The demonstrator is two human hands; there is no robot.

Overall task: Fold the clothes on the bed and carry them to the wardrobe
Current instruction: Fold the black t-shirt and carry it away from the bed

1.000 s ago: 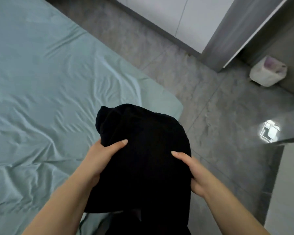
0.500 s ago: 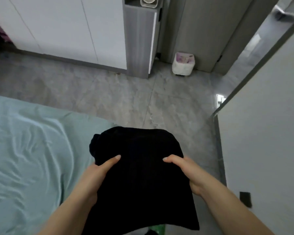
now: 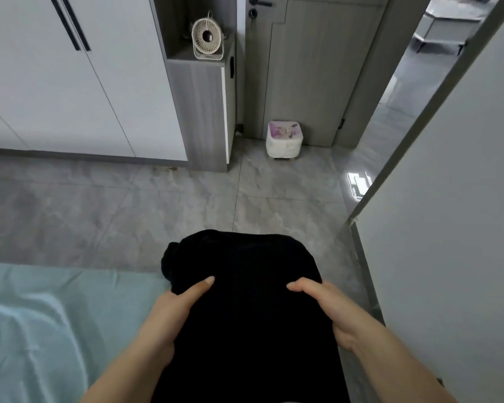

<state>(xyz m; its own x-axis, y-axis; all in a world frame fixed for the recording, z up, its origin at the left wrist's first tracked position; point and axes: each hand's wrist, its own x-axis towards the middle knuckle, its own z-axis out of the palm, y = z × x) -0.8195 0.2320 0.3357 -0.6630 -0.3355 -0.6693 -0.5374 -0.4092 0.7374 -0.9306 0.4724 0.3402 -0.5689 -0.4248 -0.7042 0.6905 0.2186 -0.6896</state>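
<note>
A folded black garment is held up in front of me, above the floor beside the bed. My left hand grips its left edge with the thumb lying on top. My right hand grips its right edge the same way; the fingers of both hands are hidden under the cloth. The bed with its pale green sheet lies at the lower left. The white wardrobe with closed doors and dark handles stands across the floor at the upper left.
A grey cabinet with a small fan on it stands beside the wardrobe. A small white stool sits before a closed door. A white wall is close on my right. Grey tiled floor lies between bed and wardrobe.
My view has swung up and away from the bed toward the wardrobe and door. Both hands keep the same hold on the black garment.
</note>
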